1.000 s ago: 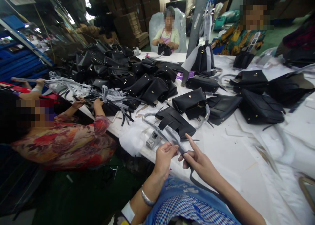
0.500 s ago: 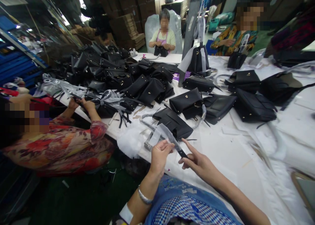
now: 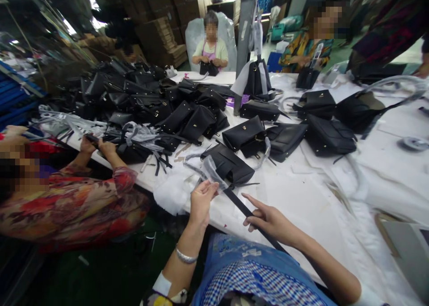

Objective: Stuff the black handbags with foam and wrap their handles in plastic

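Observation:
My left hand (image 3: 201, 204) pinches a clear plastic sleeve (image 3: 212, 171), which covers the far end of a black strap (image 3: 238, 202). Bare strap runs out of the sleeve toward my body, slanting down to the right. Further along it, my right hand (image 3: 270, 220) grips the strap between thumb and fingers, its index finger stretched out above. Just beyond my hands lies a black handbag (image 3: 229, 164) on the white table (image 3: 284, 199); the sleeve overlaps its near left side.
More black handbags (image 3: 246, 134) lie behind, with a large heap (image 3: 134, 91) to the left. White wrapping (image 3: 172, 190) sits at the table edge. A co-worker in a floral top (image 3: 83, 199) handles black pieces on my left; other people sit across the table. A grey post (image 3: 244, 38) rises at the far side.
A much longer length of black strap now shows between my hands and past my right hand. My hands are farther apart, the left one shifted left. The whole view has shifted slightly.

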